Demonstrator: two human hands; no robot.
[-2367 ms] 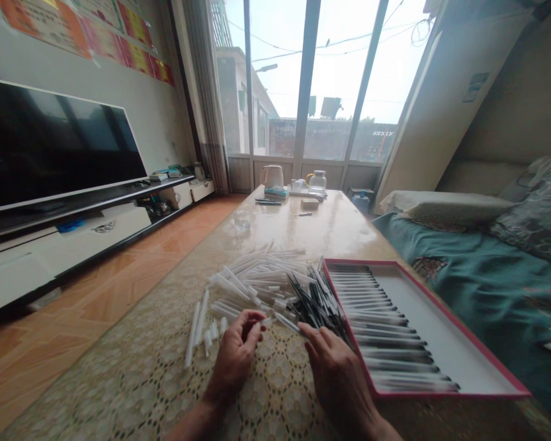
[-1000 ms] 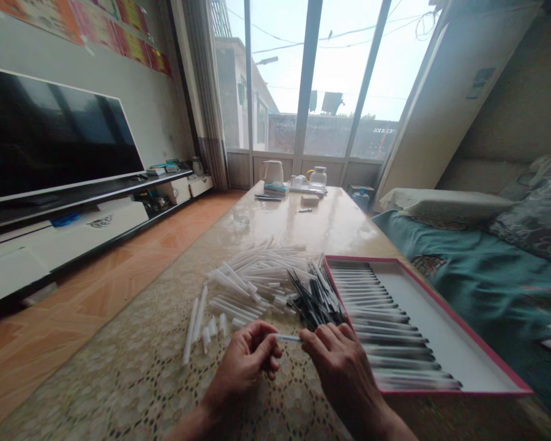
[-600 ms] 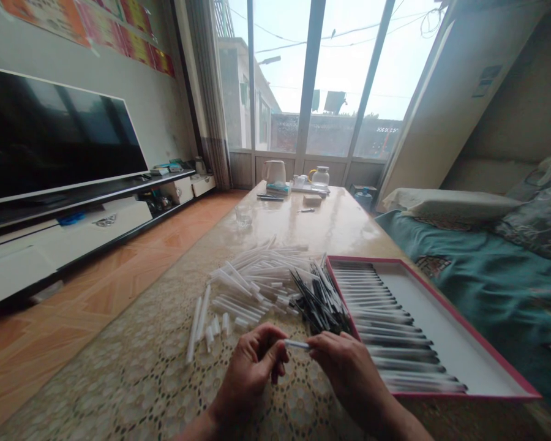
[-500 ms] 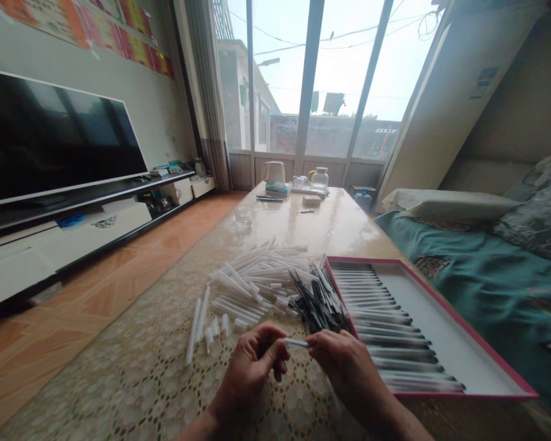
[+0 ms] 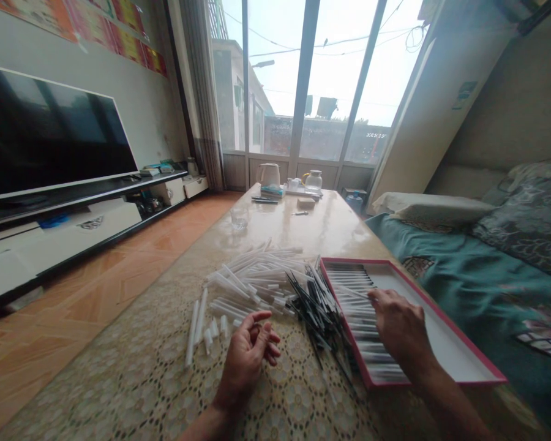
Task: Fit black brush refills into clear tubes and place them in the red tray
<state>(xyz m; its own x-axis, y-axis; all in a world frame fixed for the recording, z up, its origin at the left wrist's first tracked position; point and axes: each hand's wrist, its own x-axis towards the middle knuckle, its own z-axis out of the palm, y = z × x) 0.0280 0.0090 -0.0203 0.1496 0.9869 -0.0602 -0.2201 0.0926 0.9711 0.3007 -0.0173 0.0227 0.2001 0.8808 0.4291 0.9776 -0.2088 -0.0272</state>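
Note:
My right hand (image 5: 399, 321) is over a pink-rimmed box (image 5: 459, 352), its fingertips pinched on one end of a slim white pen (image 5: 352, 293). That pen slants across a row of similar white pens with dark ends (image 5: 367, 334) lying side by side in the box. My left hand (image 5: 251, 346) rests above the patterned tablecloth with its fingers loosely curled and apart, holding nothing. Beyond it spreads a pile of white plastic tubes (image 5: 243, 275), with several short white caps (image 5: 213, 329) at its near side. A heap of thin black-and-white sticks (image 5: 316, 312) lies between the tubes and the box.
At the table's far end stand a white kettle (image 5: 270, 174), a glass jug (image 5: 313, 181) and a small box (image 5: 306, 202). A clear glass (image 5: 239, 222) is at the left edge. A sofa with a teal cover (image 5: 422, 245) runs along the right side.
My right hand has moved right with the white pen, from in front of me to over the box. My left hand has let go of it and opened. The view has shifted slightly.

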